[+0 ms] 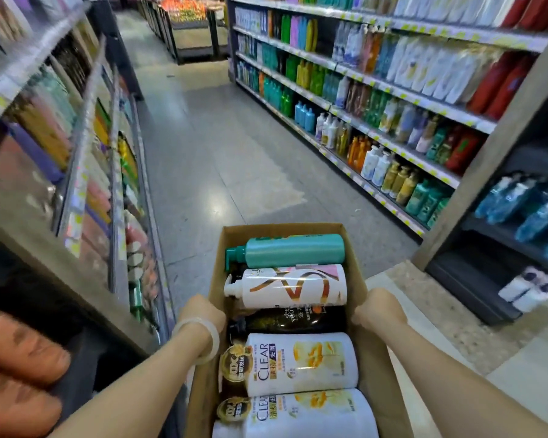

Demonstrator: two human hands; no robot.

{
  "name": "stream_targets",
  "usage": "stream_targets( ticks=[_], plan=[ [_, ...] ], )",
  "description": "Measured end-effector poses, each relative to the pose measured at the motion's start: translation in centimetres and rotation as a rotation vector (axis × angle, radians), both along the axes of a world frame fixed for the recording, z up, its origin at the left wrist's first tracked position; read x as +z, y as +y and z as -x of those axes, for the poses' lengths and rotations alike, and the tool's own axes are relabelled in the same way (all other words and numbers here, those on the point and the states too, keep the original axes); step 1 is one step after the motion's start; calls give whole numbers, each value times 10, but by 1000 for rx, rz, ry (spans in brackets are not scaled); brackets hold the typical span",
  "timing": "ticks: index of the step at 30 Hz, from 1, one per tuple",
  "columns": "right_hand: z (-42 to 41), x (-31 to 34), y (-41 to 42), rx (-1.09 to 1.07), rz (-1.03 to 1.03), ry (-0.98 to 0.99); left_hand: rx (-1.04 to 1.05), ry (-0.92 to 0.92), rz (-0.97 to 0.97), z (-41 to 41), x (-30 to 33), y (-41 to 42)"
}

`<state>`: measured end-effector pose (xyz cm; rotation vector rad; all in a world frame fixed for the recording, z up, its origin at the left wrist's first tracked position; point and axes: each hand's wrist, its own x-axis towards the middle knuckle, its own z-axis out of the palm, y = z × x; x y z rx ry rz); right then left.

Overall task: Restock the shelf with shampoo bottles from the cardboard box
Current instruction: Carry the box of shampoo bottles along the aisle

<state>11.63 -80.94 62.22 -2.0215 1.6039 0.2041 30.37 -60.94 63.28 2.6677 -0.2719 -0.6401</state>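
My left hand [200, 314] and right hand [378, 309] both closed on side walls of cardboard box [366, 352], carrying it ahead of me, off floor. Box full: two white Clear bottles [301, 363] nearest, dark bottle [282, 320] next, white pump bottle [288, 287], teal bottle [293, 249] farthest, all lying flat. Beyond, aisle floor [215, 147], stocked shelves on right [393, 90], blurred shelving left [86, 121]. My read: nothing shelved yet, whole restock ahead.
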Motion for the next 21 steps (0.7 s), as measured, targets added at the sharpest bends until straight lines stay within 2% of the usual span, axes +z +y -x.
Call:
stream_targets(
  ticks=[8, 16, 21],
  plan=[
    [-192, 13, -154, 146, 18, -21, 141, 21, 40, -161, 6, -129],
    [-419, 11, -271, 219, -54, 19, 195, 49, -3, -363, 16, -227],
    [-568, 24, -325, 300, -88, -107, 185, -24, -25, -502, 38, -282]
  ],
)
